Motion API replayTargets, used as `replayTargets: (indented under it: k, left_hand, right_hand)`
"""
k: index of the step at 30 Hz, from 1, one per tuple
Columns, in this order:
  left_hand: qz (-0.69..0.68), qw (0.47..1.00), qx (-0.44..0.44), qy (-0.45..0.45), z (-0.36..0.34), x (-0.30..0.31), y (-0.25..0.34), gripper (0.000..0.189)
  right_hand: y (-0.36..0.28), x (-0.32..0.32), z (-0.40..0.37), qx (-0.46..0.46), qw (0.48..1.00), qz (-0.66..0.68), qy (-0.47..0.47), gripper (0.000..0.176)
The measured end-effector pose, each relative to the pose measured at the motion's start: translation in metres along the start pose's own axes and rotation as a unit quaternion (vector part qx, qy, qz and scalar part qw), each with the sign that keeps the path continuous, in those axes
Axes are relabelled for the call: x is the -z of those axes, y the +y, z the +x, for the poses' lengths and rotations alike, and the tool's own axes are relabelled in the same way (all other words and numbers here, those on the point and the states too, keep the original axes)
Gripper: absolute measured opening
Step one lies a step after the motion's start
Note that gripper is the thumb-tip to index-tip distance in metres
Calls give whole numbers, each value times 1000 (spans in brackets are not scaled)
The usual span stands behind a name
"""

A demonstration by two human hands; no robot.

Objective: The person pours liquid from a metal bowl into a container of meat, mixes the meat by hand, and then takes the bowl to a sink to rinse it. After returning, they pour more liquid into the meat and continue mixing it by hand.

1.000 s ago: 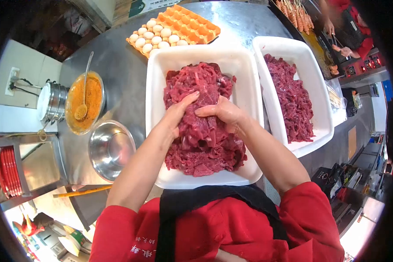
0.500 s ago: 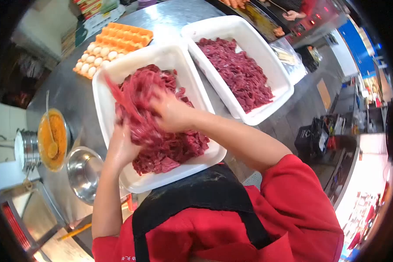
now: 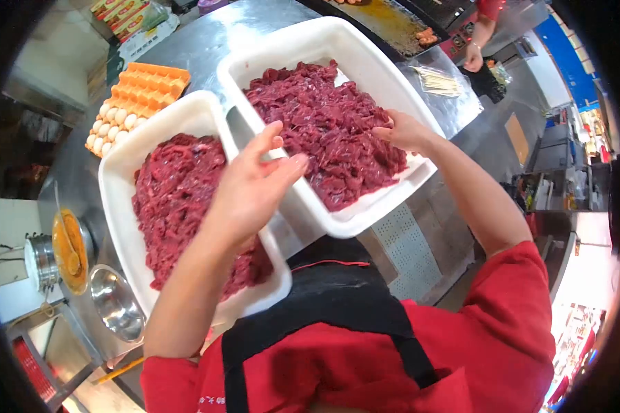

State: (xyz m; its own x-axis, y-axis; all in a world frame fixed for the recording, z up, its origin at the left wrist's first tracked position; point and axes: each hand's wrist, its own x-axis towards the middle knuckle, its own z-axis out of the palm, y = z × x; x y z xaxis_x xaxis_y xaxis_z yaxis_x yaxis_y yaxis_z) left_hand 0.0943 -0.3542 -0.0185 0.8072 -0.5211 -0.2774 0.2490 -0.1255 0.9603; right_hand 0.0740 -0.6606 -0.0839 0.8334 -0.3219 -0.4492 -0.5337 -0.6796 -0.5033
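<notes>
Two white plastic tubs stand side by side, both holding strips of raw red meat. My left hand (image 3: 251, 186) is over the facing rims of the left tub (image 3: 110, 199) and the right tub (image 3: 368, 58), its fingers apart and nothing in them. Below and left of it lies the meat in the left tub (image 3: 176, 186), partly hidden by my forearm. My right hand (image 3: 406, 132) is inside the right side of the right tub, fingers loosely spread at the edge of the meat there (image 3: 324, 131).
Egg trays (image 3: 141, 93) with several eggs sit behind the left tub. A bowl of orange seasoning (image 3: 69, 241) with a ladle and a steel bowl (image 3: 117, 303) stand at left. Skewers (image 3: 437, 81) lie behind the right tub, near a griddle (image 3: 375, 27) and another person's hand (image 3: 474, 58).
Both hands have let go of the meat in the left tub and moved right, toward the right tub. The view has shifted right, and the other person's arm reaches farther down.
</notes>
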Motion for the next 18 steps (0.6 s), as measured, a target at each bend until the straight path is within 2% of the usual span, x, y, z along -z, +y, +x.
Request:
replayTargets:
  k: [1, 2, 4, 5, 6, 7, 8, 9, 10, 11, 13, 14, 16, 18]
  left_hand:
    - [5, 997, 59, 50, 23, -24, -15, 70]
    - [-57, 985, 154, 46, 40, -44, -11, 74]
    - [-169, 971, 162, 39, 71, -71, -35, 89]
    - [-164, 969, 175, 55, 77, -86, -49, 89]
    - [-165, 937, 292, 98, 76, -102, -64, 86]
    - [-170, 893, 393, 141, 77, -116, -78, 85]
    - [-253, 887, 333, 194, 80, -129, -94, 78]
    - [-314, 856, 359, 197, 89, -128, -89, 71]
    - [-376, 819, 386, 199, 94, -127, -85, 65]
    - [-378, 818, 381, 209, 99, -128, -84, 65]
    - [-466, 800, 334, 174, 112, -125, -79, 48]
    - [-470, 803, 322, 177, 115, -118, -73, 48]
    - [-441, 865, 205, 120, 105, -99, -59, 34]
    - [-332, 915, 136, 184, 93, -94, -4, 29]
  right_hand:
    - [15, 4, 19, -4, 998, -58, -13, 60]
    - [22, 5, 28, 1, 998, -49, -26, 60]
    - [24, 8, 39, -10, 993, 7, -117, 67]
    - [49, -8, 61, -35, 987, 0, -157, 68]
    - [58, -25, 65, -28, 983, 5, -182, 68]
    - [61, -35, 65, -36, 977, 70, -197, 67]
    - [60, -35, 66, -41, 970, 133, -200, 67]
    - [39, -29, 53, -76, 931, 267, -235, 64]
    - [14, -27, 37, -114, 872, 392, -270, 61]
    - [12, -42, 39, -125, 828, 443, -319, 58]
    - [-2, -55, 40, -159, 732, 536, -389, 47]
    - [-19, -35, 28, -161, 726, 542, -391, 43]
    - [-28, -29, 23, -51, 738, 571, -357, 39]
    - [-55, 7, 18, 64, 786, 519, -329, 35]
